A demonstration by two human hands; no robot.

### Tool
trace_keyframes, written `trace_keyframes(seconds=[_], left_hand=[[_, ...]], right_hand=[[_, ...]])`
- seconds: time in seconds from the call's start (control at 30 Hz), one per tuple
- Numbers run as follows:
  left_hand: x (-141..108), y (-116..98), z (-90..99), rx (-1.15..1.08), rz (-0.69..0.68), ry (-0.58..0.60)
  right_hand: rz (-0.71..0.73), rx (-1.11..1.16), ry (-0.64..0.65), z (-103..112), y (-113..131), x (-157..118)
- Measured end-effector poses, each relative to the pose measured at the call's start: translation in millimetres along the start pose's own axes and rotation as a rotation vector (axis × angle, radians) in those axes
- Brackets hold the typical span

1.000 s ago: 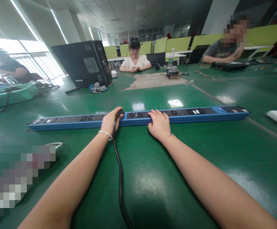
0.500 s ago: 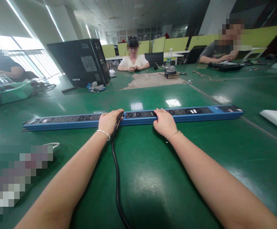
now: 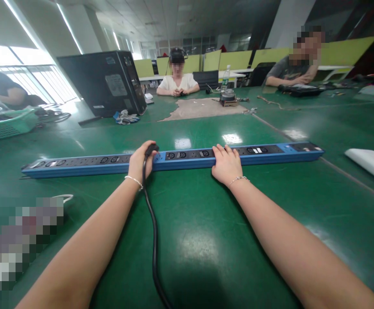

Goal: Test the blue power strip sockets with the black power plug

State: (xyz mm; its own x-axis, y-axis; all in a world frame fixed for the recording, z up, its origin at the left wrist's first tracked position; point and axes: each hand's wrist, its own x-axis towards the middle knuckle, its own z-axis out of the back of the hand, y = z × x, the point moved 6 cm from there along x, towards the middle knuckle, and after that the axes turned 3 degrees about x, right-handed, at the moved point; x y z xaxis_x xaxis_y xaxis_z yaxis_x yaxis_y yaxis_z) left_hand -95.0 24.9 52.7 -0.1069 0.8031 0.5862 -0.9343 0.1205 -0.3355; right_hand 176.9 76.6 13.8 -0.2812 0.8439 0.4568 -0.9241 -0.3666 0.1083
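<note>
A long blue power strip with a row of black sockets lies across the green table. My left hand is closed around the black plug of a power cord, just above the strip's middle. From that plug the black cord runs down over the table toward me. My right hand lies over the strip right of the middle, its fingers across the top and its palm at the near side, gripping it. The sockets beneath that hand are hidden.
A black computer case stands at the back left, with gloves beside it. A green basket is at far left, a white object at right. Three people sit around the table. A bottle stands at the back.
My left hand has lifted slightly and moved left with the plug. My right hand has slid a little to the right along the strip, uncovering a socket. The view has shifted slightly.
</note>
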Motion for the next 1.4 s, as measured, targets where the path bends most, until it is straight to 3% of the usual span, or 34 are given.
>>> trace_keyframes(seconds=[0.07,0.13,0.27,0.43,1.0,1.27,1.4], left_hand=[[4.7,-7.4,8.2,-0.039,0.042,-0.052],[8.8,-26.5,3.2,-0.048,-0.017,0.026],[13.0,-71.8,-28.6,-0.028,-0.142,0.229],[22.2,-105.2,-58.2,0.079,-0.205,0.300],[15.7,-126.1,-59.9,0.267,-0.164,0.261],[5.3,-115.7,-64.6,0.214,-0.176,0.246],[2.0,-112.1,-62.7,0.182,-0.202,0.253]], right_hand=[[-0.009,0.003,-0.009,0.6,-0.3,0.4],[-0.011,0.008,-0.010,0.7,-0.4,0.3],[-0.013,0.020,-0.015,0.7,-0.7,-0.5],[-0.012,0.026,-0.021,0.6,-1.0,-0.4],[-0.024,0.042,-0.010,0.5,-0.3,0.9],[-0.026,0.067,-0.012,1.2,-1.3,0.6],[-0.013,0.194,-0.046,6.0,2.2,2.7]])
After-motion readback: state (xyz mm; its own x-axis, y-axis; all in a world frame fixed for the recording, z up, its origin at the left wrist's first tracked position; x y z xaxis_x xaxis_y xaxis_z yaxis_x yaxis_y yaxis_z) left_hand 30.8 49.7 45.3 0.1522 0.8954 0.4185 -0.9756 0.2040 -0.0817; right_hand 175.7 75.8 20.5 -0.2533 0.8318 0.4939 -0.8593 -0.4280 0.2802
